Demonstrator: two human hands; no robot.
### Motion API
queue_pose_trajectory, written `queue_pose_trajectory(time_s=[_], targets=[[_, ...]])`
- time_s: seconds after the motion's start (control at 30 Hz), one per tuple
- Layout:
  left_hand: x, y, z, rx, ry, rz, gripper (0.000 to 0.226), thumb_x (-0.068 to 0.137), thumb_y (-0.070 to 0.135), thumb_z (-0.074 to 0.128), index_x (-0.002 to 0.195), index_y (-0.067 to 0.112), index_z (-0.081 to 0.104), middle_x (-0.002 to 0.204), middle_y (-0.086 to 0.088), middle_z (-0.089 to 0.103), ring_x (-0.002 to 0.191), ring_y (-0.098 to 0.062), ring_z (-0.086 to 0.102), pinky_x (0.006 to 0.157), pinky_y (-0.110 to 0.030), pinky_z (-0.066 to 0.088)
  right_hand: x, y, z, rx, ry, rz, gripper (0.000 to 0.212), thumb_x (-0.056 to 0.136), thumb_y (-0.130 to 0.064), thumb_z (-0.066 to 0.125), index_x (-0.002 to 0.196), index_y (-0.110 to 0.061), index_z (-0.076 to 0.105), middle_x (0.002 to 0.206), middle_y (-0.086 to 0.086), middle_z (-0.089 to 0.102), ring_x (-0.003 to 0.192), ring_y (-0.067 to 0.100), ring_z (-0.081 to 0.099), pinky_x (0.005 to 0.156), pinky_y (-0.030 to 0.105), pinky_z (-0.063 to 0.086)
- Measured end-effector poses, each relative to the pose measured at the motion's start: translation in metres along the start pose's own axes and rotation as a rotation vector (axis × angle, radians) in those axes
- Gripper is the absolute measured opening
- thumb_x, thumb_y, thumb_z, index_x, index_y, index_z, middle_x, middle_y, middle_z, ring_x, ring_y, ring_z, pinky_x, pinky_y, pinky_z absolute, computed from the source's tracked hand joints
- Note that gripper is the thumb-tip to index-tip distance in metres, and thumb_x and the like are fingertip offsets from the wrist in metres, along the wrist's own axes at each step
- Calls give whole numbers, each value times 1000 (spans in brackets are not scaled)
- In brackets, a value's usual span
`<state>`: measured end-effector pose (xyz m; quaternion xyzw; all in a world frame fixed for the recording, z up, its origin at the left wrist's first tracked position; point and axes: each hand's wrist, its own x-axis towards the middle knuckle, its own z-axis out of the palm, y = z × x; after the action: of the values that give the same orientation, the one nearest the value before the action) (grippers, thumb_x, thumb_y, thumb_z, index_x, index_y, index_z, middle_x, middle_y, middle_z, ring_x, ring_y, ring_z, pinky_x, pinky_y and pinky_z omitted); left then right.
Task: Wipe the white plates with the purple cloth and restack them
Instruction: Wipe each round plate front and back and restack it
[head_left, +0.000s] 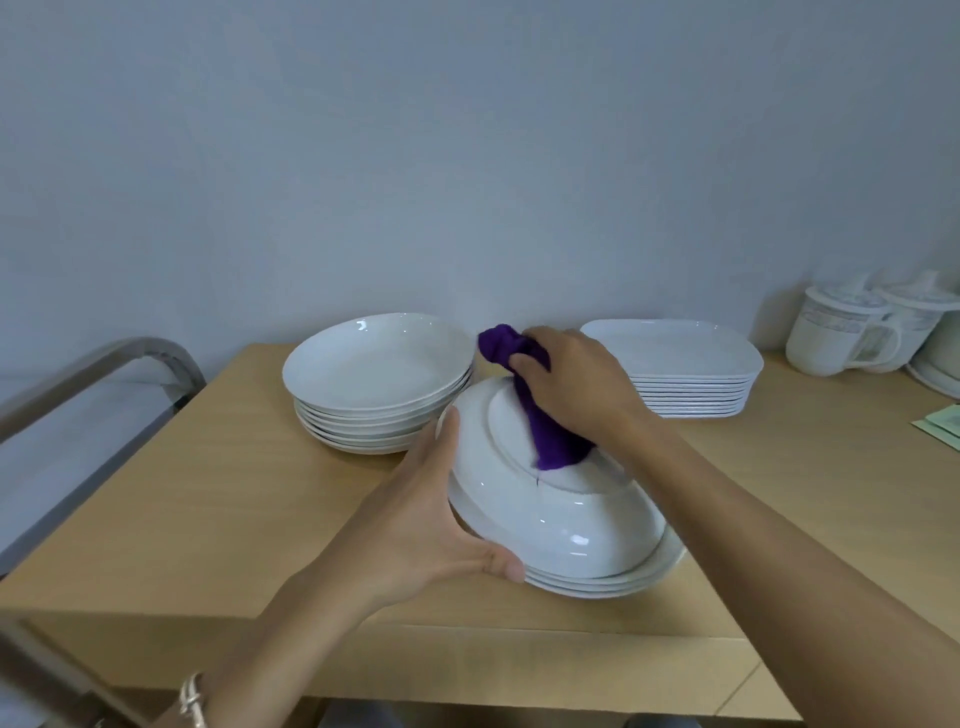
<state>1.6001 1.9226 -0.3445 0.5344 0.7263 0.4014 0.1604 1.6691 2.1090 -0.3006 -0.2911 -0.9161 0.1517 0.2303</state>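
**Centre of the frame: upturned plate under the purple cloth**

Just below the middle of the frame, a white plate (545, 514) is turned bottom-up and tilted, its foot ring facing up. The purple cloth (550, 441) lies across that underside, one end bunched above the plate's far rim. The right hand (576, 384) has its fingers curled round the cloth and presses it onto the plate's base. The left hand (431, 519) grips the plate by its left rim, with the thumb on the near edge and the fingers curved over the far edge.

Under the plate's near rim sits a short pile of plates (623, 584), right way up; whether the held plate rests on it cannot be told. To the upper left, just beside it, stands a taller stack of round plates (374, 374). To the upper right is a stack of rectangular dishes (691, 374).

All of these are on a pale wooden table (208, 493). At the right edge stand white mugs (841, 338). A bracelet (192, 696) shows on the left wrist at the bottom.
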Motion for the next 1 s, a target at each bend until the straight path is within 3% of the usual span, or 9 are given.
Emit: queue_pose_trajectory(time_s=[0.2, 0.27, 0.33, 0.4, 0.53, 0.63, 0.7, 0.83, 1.0], targets=[[1, 3, -1, 116, 33, -44, 137, 38, 62, 87, 152, 44, 15, 151, 34, 22, 140, 7, 25, 113, -33, 35, -33, 46, -15, 42, -11, 27, 38, 93, -39, 51, 130, -29, 54, 116, 6, 58, 110, 28, 52, 87, 32, 38], [2, 1, -1, 112, 39, -50, 135, 39, 58, 89, 152, 42, 17, 150, 35, 23, 139, 10, 24, 112, -23, 33, -51, 48, -19, 64, 9, -15, 40, 92, -38, 54, 131, -29, 54, 121, 2, 58, 114, 23, 50, 92, 28, 35], [0, 2, 0, 94, 38, -40, 129, 43, 48, 94, 147, 47, 17, 142, 44, 21, 129, 25, 20, 99, -1, 25, -69, 44, -20, 86, 20, -79, 38, 90, -41, 57, 125, -30, 58, 118, -4, 59, 114, 19, 49, 93, 25, 34], [0, 1, 1, 88, 37, -62, 132, 46, 44, 94, 148, 47, 11, 138, 48, 15, 121, 33, 16, 93, 4, 20, -82, 35, -20, 120, 13, -168, 38, 86, -47, 55, 119, -31, 62, 111, -11, 58, 109, 13, 48, 90, 20, 32], [-1, 3, 1, 97, 25, -98, 141, 36, 58, 85, 155, 36, 13, 155, 29, 19, 140, 9, 21, 110, -18, 28, -78, 13, -14, 168, -28, -250, 37, 87, -45, 53, 119, -28, 60, 112, -11, 56, 108, 11, 46, 90, 21, 33], [0, 4, 0, 85, 17, -46, 124, 38, 55, 85, 144, 54, 22, 145, 38, 29, 135, 15, 26, 104, -12, 32, -57, 4, -5, 195, -17, -241, 40, 87, -45, 49, 120, -25, 59, 114, -1, 58, 110, 21, 50, 95, 35, 40], [-1, 6, -1, 100, 13, -42, 128, 36, 60, 83, 142, 60, 11, 142, 49, 16, 132, 27, 13, 102, -2, 23, -40, 3, 1, 175, -7, -217, 39, 89, -45, 47, 121, -24, 57, 115, 2, 59, 111, 25, 50, 96, 41, 40], [-3, 6, -1, 145, 13, -121, 142, 43, 58, 89, 155, 41, 4, 152, 38, 5, 138, 17, 9, 110, -15, 21, -22, 11, 3, 76, 47, -89, 37, 94, -41, 48, 127, -27, 55, 118, 6, 57, 111, 29, 48, 97, 40, 38], [0, 3, -2, 205, 19, -129, 143, 35, 69, 82, 155, 40, 11, 157, 27, 20, 145, 2, 20, 117, -31, 30, -11, 29, -6, 87, 19, 63, 34, 94, -42, 46, 122, -25, 58, 112, 10, 58, 105, 32, 52, 92, 43, 43]])
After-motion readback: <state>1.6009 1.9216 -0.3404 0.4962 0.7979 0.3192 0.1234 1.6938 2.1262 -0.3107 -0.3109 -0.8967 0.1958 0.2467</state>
